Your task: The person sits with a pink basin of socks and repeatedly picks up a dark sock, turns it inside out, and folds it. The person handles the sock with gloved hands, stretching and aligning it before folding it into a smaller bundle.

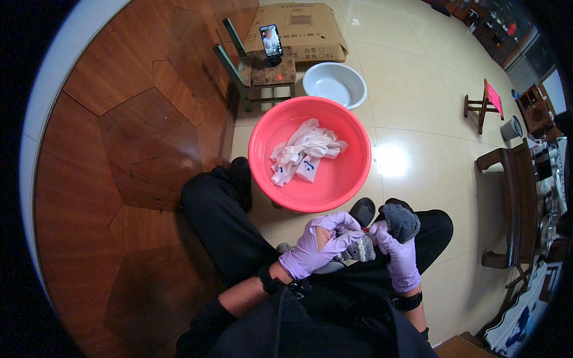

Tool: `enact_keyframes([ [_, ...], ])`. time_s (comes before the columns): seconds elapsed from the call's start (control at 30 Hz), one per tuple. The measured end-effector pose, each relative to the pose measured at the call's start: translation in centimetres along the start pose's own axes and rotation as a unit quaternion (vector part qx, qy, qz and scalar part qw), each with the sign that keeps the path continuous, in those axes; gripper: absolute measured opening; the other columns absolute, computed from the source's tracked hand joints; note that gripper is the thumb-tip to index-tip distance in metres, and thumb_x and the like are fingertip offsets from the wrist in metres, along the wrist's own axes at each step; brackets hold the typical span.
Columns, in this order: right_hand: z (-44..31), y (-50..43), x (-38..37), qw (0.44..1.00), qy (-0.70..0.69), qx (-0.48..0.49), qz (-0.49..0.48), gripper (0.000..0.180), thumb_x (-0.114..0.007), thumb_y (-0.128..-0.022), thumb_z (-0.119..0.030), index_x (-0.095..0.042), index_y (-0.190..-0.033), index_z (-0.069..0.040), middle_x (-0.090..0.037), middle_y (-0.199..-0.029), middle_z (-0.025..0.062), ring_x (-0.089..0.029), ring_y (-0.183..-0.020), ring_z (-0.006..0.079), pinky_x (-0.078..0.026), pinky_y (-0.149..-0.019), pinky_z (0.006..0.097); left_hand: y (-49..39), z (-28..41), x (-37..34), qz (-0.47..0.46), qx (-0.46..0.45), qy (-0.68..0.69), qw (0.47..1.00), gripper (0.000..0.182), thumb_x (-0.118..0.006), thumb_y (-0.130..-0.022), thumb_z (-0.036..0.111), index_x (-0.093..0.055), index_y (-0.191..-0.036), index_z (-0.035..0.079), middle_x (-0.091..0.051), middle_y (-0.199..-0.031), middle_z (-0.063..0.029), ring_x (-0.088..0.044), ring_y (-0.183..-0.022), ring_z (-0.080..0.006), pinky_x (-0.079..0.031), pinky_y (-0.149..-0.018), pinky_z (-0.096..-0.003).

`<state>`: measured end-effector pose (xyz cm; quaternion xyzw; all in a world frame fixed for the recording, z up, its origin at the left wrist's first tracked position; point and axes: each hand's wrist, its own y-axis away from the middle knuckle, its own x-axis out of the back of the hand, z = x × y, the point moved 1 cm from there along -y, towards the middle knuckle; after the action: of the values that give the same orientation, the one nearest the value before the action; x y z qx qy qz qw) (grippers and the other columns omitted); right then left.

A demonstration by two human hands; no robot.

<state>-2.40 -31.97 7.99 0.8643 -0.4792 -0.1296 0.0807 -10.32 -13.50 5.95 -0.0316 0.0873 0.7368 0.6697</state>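
Observation:
Both my hands wear thin purple gloves and are close together above my lap, just below the red plastic basin (353, 197). My left hand (320, 244) grips part of a grey knitted item (365, 249) with a white braided trim. My right hand (394, 250) pinches the same item or a piece beside it; a dark grey knitted part (401, 222) rises over its fingers. Something small and red shows between the hands. Wet white cloths (309, 145) with blue marks lie bunched in the basin, which seems to hold water.
A pale plastic basin (335, 85) stands behind the red one. On a small wooden chair (286, 76) a phone (270, 42) stands upright, with a flat cardboard box (331, 27) behind. A wooden panel wall (147, 134) is at left; a folding stool (482, 105) and dark wooden table (510, 206) are at right.

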Motion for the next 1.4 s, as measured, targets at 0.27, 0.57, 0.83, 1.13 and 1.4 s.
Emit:
enact_keyframes([
  [0.27, 1.1, 0.5, -0.1, 0.996, -0.007, -0.006, -0.086, 0.08, -0.09, -0.067, -0.012, -0.048, -0.134, -0.002, -0.06, -0.126, 0.0075, -0.057, -0.114, 0.0177, -0.043, -0.104, 0.0338, -0.2, -0.1, -0.2, 0.016, -0.047, -0.098, 0.994, 0.014, -0.063, -0.094, 0.013, -0.063, -0.098, -0.001, -0.066, -0.088, -0.0049, -0.06, -0.08, -0.0094, -0.049, -0.072, -0.0262],
  [0.57, 0.8, 1.0, -0.1, 0.996, 0.083, -0.002, -0.034, 0.05, -0.076, -0.085, -0.014, -0.054, -0.129, -0.003, -0.062, -0.117, 0.0049, -0.058, -0.099, 0.0131, -0.048, -0.087, 0.029, -0.1, 0.6, -0.2, 0.016, -0.05, -0.13, 0.99, 0.034, -0.08, -0.08, 0.023, -0.064, -0.101, 0.001, -0.066, -0.092, -0.008, -0.063, -0.083, -0.0154, -0.051, -0.075, -0.0308],
  [0.83, -1.3, 1.9, 0.0, 0.996, 0.064, 0.019, 0.053, 0.043, -0.071, -0.089, -0.014, -0.056, -0.128, -0.004, -0.066, -0.115, 0.0045, -0.061, -0.101, 0.0139, -0.049, -0.09, 0.0296, -0.6, -1.1, 0.5, -0.071, -0.102, -0.264, 0.957, 0.045, -0.084, -0.07, 0.03, -0.064, -0.102, 0.005, -0.065, -0.098, -0.0132, -0.064, -0.089, -0.0311, -0.05, -0.08, -0.0377],
  [1.13, -2.6, 1.6, 1.4, 0.967, 0.111, 0.165, 0.158, 0.035, -0.063, -0.096, -0.016, -0.055, -0.129, -0.005, -0.062, -0.121, 0.0056, -0.059, -0.108, 0.016, -0.045, -0.099, 0.0325, -0.3, -2.9, 1.0, -0.102, -0.025, -0.326, 0.939, 0.033, -0.07, -0.082, 0.027, -0.06, -0.108, 0.009, -0.065, -0.086, -0.0174, -0.064, -0.085, -0.0368, -0.049, -0.075, -0.0437],
  [1.4, -1.9, 0.5, 3.4, 0.942, 0.036, 0.181, 0.28, 0.043, -0.067, -0.093, -0.013, -0.053, -0.133, -0.005, -0.058, -0.126, 0.0048, -0.056, -0.113, 0.0156, -0.044, -0.101, 0.033, -0.1, -2.2, 1.6, -0.083, 0.065, -0.093, 0.99, 0.041, -0.069, -0.091, 0.018, -0.055, -0.128, 0.01, -0.062, -0.085, -0.0009, -0.055, -0.072, -0.0052, -0.045, -0.064, -0.0254],
])
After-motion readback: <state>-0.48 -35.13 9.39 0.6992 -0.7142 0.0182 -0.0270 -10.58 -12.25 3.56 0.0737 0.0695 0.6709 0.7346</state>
